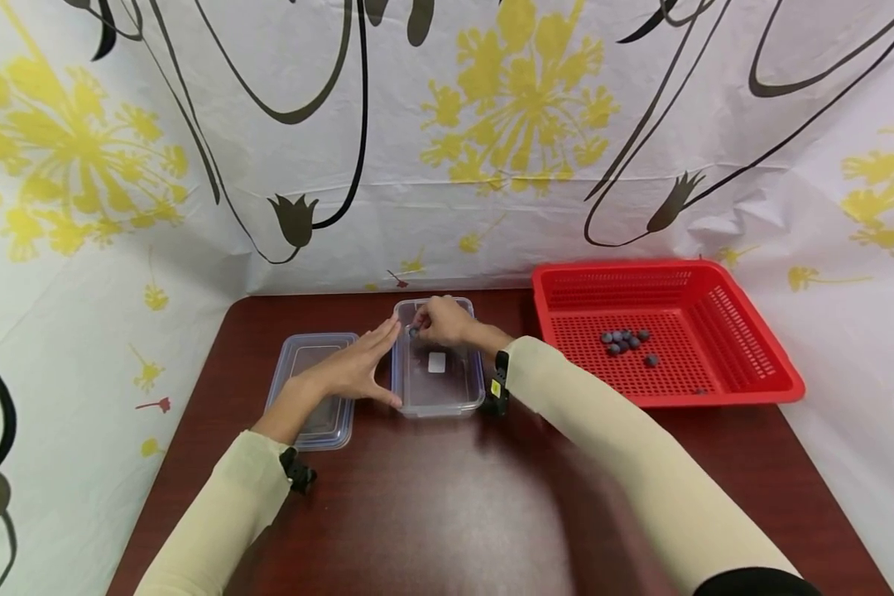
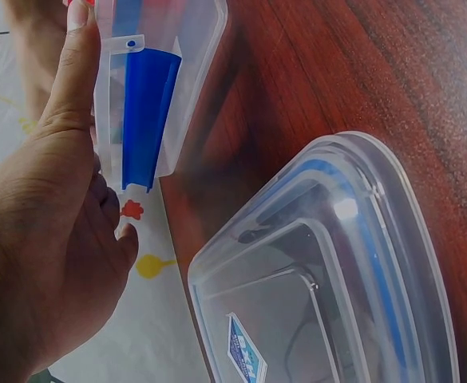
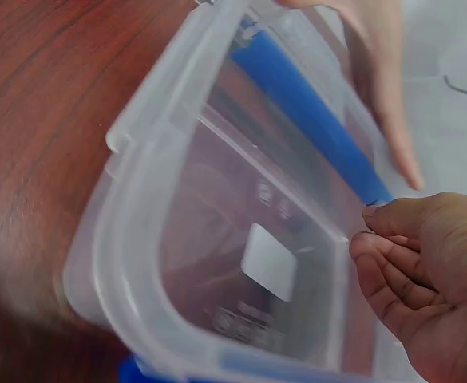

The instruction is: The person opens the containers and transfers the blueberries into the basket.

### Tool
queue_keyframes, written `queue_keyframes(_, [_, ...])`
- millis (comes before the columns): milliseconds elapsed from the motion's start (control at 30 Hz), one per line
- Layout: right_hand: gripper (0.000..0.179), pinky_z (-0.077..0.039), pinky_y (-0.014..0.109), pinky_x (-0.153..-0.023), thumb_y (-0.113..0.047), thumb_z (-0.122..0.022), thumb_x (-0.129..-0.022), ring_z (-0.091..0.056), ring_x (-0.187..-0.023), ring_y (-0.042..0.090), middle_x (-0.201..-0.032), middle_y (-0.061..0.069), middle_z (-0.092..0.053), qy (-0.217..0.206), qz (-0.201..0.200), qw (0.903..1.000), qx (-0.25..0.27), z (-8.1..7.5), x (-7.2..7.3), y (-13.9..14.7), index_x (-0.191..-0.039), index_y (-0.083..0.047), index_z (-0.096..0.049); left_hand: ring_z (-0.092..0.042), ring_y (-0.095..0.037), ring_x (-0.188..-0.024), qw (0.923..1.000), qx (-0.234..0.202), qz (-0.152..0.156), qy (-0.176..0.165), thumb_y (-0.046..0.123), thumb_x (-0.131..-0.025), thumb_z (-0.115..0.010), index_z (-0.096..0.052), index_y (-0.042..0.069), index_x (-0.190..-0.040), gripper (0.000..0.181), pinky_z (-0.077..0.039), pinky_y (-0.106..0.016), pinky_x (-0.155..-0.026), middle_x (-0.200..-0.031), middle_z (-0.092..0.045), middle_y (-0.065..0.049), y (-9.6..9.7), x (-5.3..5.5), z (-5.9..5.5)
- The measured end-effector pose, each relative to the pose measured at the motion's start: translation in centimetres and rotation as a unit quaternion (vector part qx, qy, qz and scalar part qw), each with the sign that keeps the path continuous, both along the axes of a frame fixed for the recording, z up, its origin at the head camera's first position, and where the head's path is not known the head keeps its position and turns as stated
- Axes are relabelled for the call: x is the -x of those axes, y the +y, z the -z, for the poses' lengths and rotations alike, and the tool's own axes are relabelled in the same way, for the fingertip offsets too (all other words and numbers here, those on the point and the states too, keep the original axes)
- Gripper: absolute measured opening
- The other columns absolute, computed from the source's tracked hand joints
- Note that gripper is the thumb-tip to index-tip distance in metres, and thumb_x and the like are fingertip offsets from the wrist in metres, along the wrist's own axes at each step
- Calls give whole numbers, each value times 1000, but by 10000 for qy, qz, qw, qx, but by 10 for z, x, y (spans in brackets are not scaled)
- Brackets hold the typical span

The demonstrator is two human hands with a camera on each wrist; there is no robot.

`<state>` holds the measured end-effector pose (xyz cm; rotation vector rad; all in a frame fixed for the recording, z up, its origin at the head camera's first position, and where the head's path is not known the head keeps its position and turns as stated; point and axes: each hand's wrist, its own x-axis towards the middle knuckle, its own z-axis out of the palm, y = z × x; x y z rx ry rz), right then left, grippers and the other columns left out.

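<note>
A clear plastic food container (image 1: 439, 389) with blue side clips stands upright near the table's back edge. My left hand (image 1: 353, 369) rests against its left side, fingers straight and thumb spread apart. Over the container's far left part, my right hand (image 1: 447, 321) pinches a small dark blueberry (image 1: 414, 332) between thumb and fingers. In the right wrist view the curled fingers of the right hand (image 3: 425, 271) hide most of what they hold. A clear lid (image 1: 305, 354) with a blue seal lies left of the container, partly under the left forearm.
A red perforated basket (image 1: 723, 331) stands at the right on the dark wood table (image 1: 447, 497). Several blueberries (image 1: 624, 340) lie clustered in it, with others apart. A patterned white cloth (image 1: 417, 149) hangs behind the table.
</note>
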<state>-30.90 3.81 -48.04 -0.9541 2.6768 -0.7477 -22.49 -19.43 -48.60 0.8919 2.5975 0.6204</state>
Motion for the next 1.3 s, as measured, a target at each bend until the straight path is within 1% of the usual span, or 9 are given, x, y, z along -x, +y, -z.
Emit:
queue_keyframes(167, [15, -60, 32, -90, -9, -79, -91, -78, -93, 18, -99, 7, -82, 27, 37, 9999, 152, -24, 0, 17, -105, -5, -82, -4, -37, -163, 10000, 40, -13, 0, 58, -80, -89, -3, 1, -169, 136, -12, -60, -130, -178, 6, -15, 1, 1, 1])
queue_keyframes(267, [15, -61, 31, -85, -9, -82, -89, -78, -90, 18, -96, 7, -82, 61, -64, 9992, 380, -35, 0, 31, -103, -4, -82, -4, -38, -163, 10000, 36, 26, 13, 57, -80, -89, -3, 0, -169, 136, -11, -60, -130, -178, 6, -17, 1, 1, 1])
queue_keyframes(400, [15, -61, 31, -82, -10, -84, -86, -77, -87, 16, -91, 5, -81, 99, -163, 9983, 551, -48, -3, 52, -101, -4, -82, -4, -37, -163, 10000, 28, 45, 33, 55, -80, -90, -4, -1, -169, 136, -10, -58, -130, -178, 6, -17, 1, 0, 2])
queue_keyframes(533, [16, -61, 32, -83, -8, -84, -86, -77, -86, 16, -90, 4, -81, 118, -172, 9978, 624, -61, -9, 73, -101, -3, -82, -4, -37, -164, 9999, 31, 76, 88, 54, -79, -91, -4, -3, -168, 137, -10, -57, -131, -178, 6, -18, 1, 0, 2])
queue_keyframes(733, [13, -62, 31, -78, -7, -85, -87, -77, -84, 16, -89, 4, -81, 215, -241, 9971, 692, -76, -20, 111, -99, -4, -82, -4, -37, -164, 9999, 12, 99, 97, 53, -80, -91, -3, -3, -168, 137, -10, -57, -131, -177, 7, -19, 2, 0, 1])
queue_keyframes(833, [11, -61, 29, -76, -7, -85, -88, -78, -84, 16, -89, 2, -81, 164, -155, 9977, 647, -83, -24, 135, -99, -5, -82, -3, -37, -164, 9999, -24, 105, 82, 53, -80, -91, -3, -3, -168, 136, -10, -58, -130, -177, 7, -18, 2, 1, 1])
queue_keyframes(1000, [11, -60, 24, -75, -7, -84, -90, -77, -85, 16, -89, 2, -80, 247, 32, 9986, 476, -85, -23, 177, -101, -7, -82, -3, -37, -164, 9999, 4, 100, 80, 54, -80, -90, -3, -4, -168, 137, -10, -58, -130, -177, 7, -19, 0, 1, 1])
queue_keyframes(1100, [11, -61, 25, -76, -6, -82, -91, -77, -86, 16, -91, 2, -81, 353, 56, 9989, 315, -84, -19, 204, -102, -7, -82, -3, -36, -164, 9999, 31, 83, 60, 56, -79, -90, -2, -2, -168, 138, -10, -58, -130, -178, 7, -18, 0, 1, 1])
queue_keyframes(1300, [11, -61, 25, -75, -6, -82, -92, -76, -85, 14, -93, 2, -80, 361, 111, 9992, -149, -78, -16, 258, -103, -7, -82, -2, -35, -164, 9999, 87, 102, 30, 57, -80, -89, -1, -1, -169, 138, -9, -57, -131, -178, 9, -16, -1, 3, 1])
